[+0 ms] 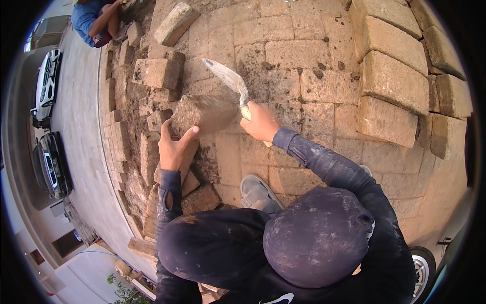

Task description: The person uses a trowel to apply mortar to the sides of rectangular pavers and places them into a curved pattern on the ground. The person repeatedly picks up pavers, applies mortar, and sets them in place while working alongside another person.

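In the head view, a curved white emblem (286,298) marks the black clothing (243,290) at the near edge, where it is partly cut off. Two vehicles stand at the left, a white car (47,86) farther and a dark car (52,164) nearer; their plates are too small to read. One co-worker (87,19) in a blue top is cut off at the far left. A wheel (421,276) is only partly visible at the near right. Two dark knees (316,238) hide some of the ground; one grey shoe (260,192) shows beyond them.

Two hands are at work. The left hand (173,148) has its grip closed around the near left corner of one rough stone block (211,112), thumb on the near face. The block is tilted, left of the scene's middle; its underside is hidden, so whether it touches the ground is unclear. The right hand (261,123) has its grip clenched on the handle of one trowel (224,76), whose blade points far and left, just beyond the block.

Two loose bricks (176,24) lie farther off to the left. At the far right, the left column of stacked bricks (394,83) shows four.
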Tool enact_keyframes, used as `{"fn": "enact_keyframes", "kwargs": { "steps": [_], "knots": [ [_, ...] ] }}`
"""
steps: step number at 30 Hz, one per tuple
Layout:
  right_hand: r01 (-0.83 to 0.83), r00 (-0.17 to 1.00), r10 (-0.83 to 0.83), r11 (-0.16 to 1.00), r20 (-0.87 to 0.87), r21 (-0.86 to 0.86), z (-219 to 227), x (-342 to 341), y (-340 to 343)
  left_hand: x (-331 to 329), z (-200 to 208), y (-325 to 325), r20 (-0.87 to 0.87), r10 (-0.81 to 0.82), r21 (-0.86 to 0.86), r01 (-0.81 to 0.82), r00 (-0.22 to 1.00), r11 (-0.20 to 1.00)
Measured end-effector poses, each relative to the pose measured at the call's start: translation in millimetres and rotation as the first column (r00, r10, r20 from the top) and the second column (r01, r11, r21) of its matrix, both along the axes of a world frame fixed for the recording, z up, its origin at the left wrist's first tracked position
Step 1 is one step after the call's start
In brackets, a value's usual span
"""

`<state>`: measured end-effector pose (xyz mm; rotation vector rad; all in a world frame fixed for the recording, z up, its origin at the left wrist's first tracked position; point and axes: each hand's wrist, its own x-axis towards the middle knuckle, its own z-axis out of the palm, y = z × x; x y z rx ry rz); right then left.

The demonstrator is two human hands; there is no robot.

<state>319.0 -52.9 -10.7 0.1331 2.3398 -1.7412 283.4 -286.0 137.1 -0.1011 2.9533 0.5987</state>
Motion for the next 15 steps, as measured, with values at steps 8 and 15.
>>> {"fn": "enact_keyframes", "kwargs": {
  "steps": [8,15],
  "knots": [
    [-0.008,1.0,0.009,0.999,0.021,-0.052,-5.2,15.7,-10.6,3.6,-0.1,-7.6,0.001,0.019,-0.053,-0.019,1.0,0.998],
    [-0.139,0.967,0.157,0.985,0.202,-0.104,0.1,-12.1,14.6,-11.9,9.2,-3.7,-0.003,-0.193,-0.182,0.189,0.981,0.965]
  ]
}}
